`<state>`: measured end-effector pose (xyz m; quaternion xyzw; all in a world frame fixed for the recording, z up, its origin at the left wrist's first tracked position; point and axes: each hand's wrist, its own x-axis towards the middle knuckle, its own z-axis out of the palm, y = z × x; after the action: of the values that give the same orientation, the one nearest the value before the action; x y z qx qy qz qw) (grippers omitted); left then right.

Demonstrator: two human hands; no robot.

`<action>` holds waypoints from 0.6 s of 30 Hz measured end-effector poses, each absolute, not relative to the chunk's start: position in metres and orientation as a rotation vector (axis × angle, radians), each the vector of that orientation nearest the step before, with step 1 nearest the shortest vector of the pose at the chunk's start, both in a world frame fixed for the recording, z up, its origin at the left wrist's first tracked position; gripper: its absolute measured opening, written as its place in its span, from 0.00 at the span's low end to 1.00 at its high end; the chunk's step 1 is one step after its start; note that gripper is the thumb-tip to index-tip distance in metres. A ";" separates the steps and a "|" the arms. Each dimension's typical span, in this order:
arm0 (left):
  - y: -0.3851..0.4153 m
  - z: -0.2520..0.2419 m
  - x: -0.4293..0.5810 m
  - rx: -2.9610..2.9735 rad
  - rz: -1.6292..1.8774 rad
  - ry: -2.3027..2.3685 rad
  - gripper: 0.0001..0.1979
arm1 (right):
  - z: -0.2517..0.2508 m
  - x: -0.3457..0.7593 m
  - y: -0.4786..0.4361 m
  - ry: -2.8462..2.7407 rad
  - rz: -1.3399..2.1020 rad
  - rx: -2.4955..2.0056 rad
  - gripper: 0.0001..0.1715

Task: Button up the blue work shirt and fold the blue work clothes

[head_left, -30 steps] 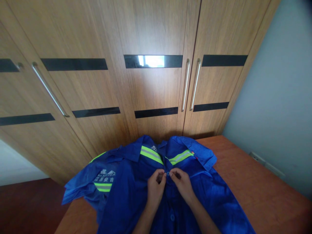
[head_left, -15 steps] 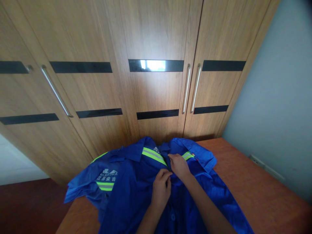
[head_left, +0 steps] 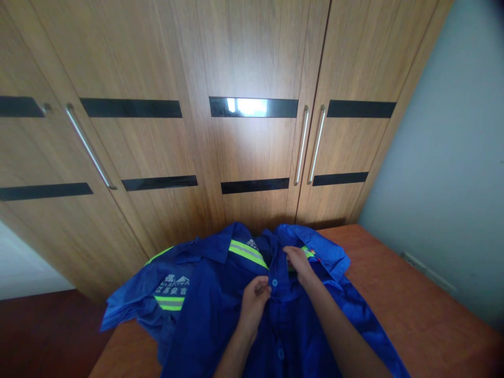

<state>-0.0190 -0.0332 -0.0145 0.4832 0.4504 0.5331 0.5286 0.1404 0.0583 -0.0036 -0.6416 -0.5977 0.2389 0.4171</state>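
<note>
A blue work jacket (head_left: 220, 310) with yellow-green and silver reflective bands lies spread before me, its collar toward the cabinet. My left hand (head_left: 254, 299) pinches the edge of the jacket's front, just left of a blue button (head_left: 274, 282). On the other side of that button, my right hand (head_left: 298, 261) grips the front flap near the reflective chest band. A lower button (head_left: 280, 354) shows between my forearms. What lies under my fingertips is partly hidden.
The jacket rests on a reddish-brown wooden surface (head_left: 397, 283). Behind it stands a wooden cabinet (head_left: 252, 147) with long metal handles (head_left: 302, 146). A pale wall (head_left: 437, 157) bounds the right side. More folded blue clothing (head_left: 137, 294) with white lettering lies at the left.
My right hand has moved a little right, and my left hand slightly left and down. The hands are farther apart, and the upper button now shows between them.
</note>
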 end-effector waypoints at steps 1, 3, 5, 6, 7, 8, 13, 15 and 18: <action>-0.034 -0.013 -0.018 1.137 1.265 1.052 0.13 | -0.006 0.144 0.058 -1.466 0.611 -1.610 0.19; -0.034 -0.012 -0.017 1.124 1.256 1.023 0.13 | -0.011 0.151 0.057 -1.427 0.621 -1.619 0.20; -0.035 -0.011 -0.014 1.185 1.271 1.048 0.12 | -0.014 0.158 0.054 -1.426 0.615 -1.641 0.20; -0.035 -0.012 -0.013 1.237 1.282 1.076 0.11 | -0.015 0.161 0.052 -1.434 0.603 -1.656 0.18; -0.036 -0.012 -0.012 1.285 1.293 1.105 0.10 | -0.016 0.163 0.050 -1.443 0.583 -1.673 0.15; -0.036 -0.013 -0.011 1.320 1.301 1.126 0.09 | -0.016 0.164 0.048 -1.453 0.554 -1.688 0.11; -0.038 -0.015 -0.011 1.531 1.231 1.222 0.11 | -0.008 0.156 0.041 -1.542 0.437 -1.678 0.09; -0.039 -0.012 -0.012 1.674 1.181 1.288 0.12 | -0.006 0.150 0.039 -1.571 0.452 -1.675 0.09; -0.042 -0.003 -0.013 1.893 1.116 1.401 0.13 | -0.008 0.143 0.038 -1.550 0.517 -1.704 0.14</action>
<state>-0.0133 -0.0424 -0.0030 0.7006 0.5183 0.4129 0.2646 0.1433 0.0383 -0.0075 -0.6676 -0.6073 0.2024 0.3803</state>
